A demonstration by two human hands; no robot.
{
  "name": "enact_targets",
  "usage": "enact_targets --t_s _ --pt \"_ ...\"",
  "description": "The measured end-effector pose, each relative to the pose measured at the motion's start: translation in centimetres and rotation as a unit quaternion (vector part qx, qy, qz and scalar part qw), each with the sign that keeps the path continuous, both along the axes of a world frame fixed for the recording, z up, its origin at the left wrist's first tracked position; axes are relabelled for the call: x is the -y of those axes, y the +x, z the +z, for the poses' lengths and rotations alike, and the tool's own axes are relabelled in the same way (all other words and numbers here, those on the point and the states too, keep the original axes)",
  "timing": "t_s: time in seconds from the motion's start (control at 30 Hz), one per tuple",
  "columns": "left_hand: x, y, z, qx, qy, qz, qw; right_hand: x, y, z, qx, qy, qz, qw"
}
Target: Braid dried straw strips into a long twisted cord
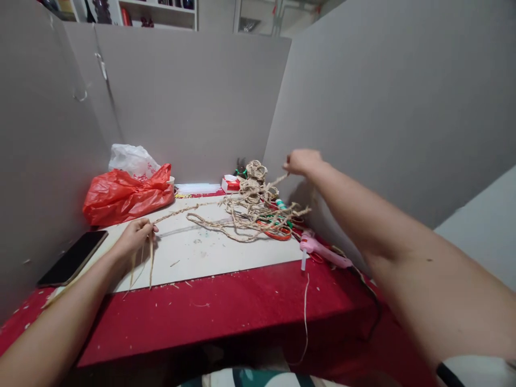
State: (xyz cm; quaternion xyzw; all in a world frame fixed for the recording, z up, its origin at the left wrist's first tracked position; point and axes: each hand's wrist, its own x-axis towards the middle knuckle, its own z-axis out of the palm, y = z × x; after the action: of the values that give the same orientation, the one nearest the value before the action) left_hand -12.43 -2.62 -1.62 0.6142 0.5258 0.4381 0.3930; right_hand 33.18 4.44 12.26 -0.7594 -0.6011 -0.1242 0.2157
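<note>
A braided straw cord (183,210) stretches across the board between my two hands. My left hand (139,235), low at the left, pinches one end, and a few loose flat strands (151,260) hang down from its fingers. Higher up at the right, my right hand (303,161) is closed on another stretch of the cord, lifted above the tangle. Beneath it lies a loose heap of the same cord (245,220), with coiled bundles (257,171) stacked behind. Part of the cord between the hands runs in front of the heap, so its exact path there is hard to follow.
A pink glue gun (324,252) lies at the right edge of the white board (226,263). At the left are a dark phone (73,258) and a red plastic bag (127,196). A tissue box (230,185) stands behind; grey partitions (181,102) enclose the red-covered table (201,317).
</note>
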Motion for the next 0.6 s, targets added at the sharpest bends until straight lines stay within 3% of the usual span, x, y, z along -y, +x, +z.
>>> enact_targets --t_s 0.07,0.13,0.23,0.3,0.43,0.6 --pt "0.1 0.2 -0.5 0.02 -0.024 -0.018 0.999 0.0 -2.5 -2.7 -0.013 -0.043 0.052 0.998" --pt "0.3 0.6 -0.8 0.032 -0.033 -0.033 0.998 0.6 -6.2 -5.5 -0.022 -0.039 0.168 0.985" --pt "0.7 1.2 -0.8 0.029 -0.038 -0.04 0.998 2.5 -12.4 -9.3 -0.05 -0.049 0.363 0.929" --pt "0.9 1.6 -0.6 0.018 -0.036 -0.047 0.998 3.8 -16.0 -11.2 -0.075 -0.059 0.448 0.889" --pt "1.1 1.6 -0.4 0.007 -0.016 -0.055 0.998 4.7 -19.9 -14.2 -0.072 -0.075 0.487 0.867" --pt "0.9 1.2 -0.7 0.01 0.008 -0.046 0.999 3.4 -19.2 -16.6 -0.129 -0.056 0.472 0.87"
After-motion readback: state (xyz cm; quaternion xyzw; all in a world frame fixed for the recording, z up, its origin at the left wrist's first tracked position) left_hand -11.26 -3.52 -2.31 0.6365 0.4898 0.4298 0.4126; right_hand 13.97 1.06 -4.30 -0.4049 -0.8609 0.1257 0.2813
